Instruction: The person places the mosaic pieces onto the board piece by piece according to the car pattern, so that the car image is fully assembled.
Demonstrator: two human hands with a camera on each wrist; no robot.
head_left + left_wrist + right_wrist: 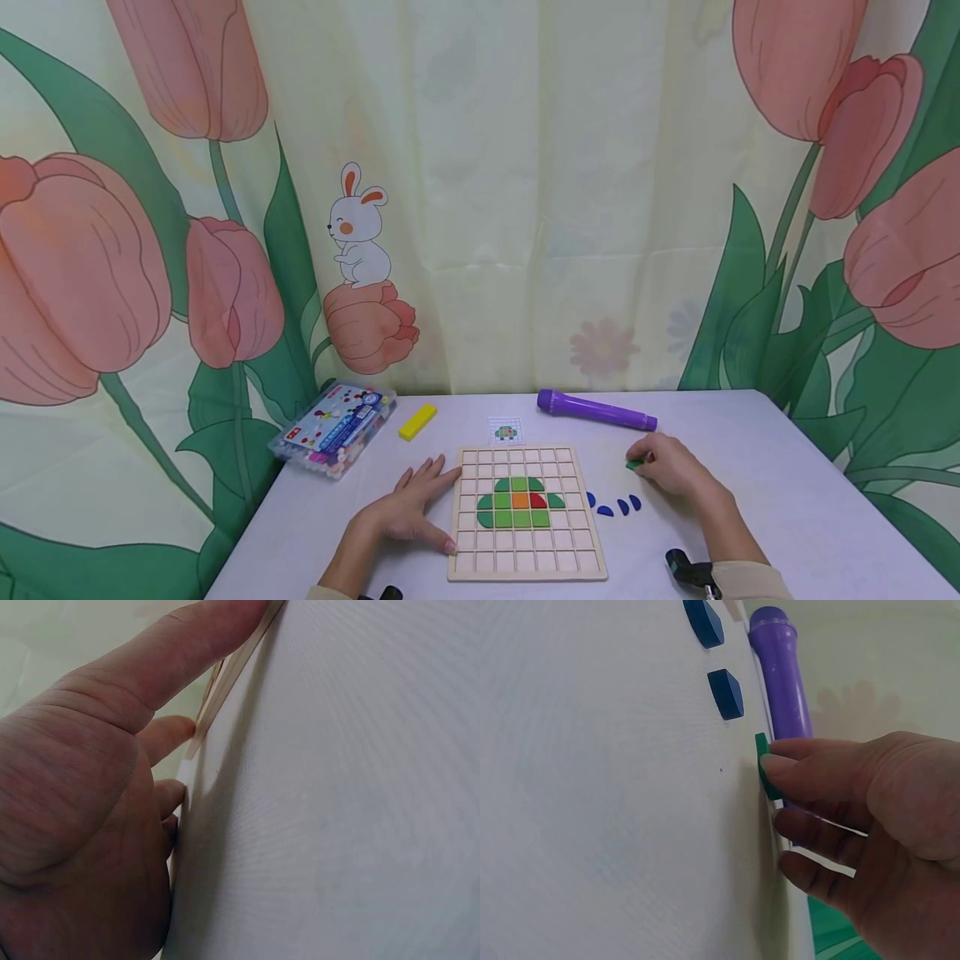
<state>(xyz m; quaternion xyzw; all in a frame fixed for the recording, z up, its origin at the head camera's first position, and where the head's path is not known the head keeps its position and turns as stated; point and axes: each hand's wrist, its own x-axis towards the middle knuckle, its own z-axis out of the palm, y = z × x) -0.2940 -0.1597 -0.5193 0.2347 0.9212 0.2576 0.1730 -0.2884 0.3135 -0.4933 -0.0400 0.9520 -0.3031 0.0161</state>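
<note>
On the far left of the white table (810,500), we see a clear plastic case (333,425). Its lid label carries a red logo and a blue band of lettering, too small for us to read. Small white and pink pieces show through its side. A yellow block (417,422) lies right of the case. A printed pattern card (506,430) lies just beyond the wooden grid board (525,562). In the board's compartments we find light green squares (521,518), dark green rounded tiles (485,518), one orange square (521,501) and one red tile (537,501). The left hand (412,507), fingers spread, touches the board's left edge. Our right hand (675,468) pinches a green tile (769,787) between thumb and forefinger, right of the board. Blue tiles (623,507) lie between that hand and the board; a purple microphone-shaped object (596,409) lies on the far side.
</note>
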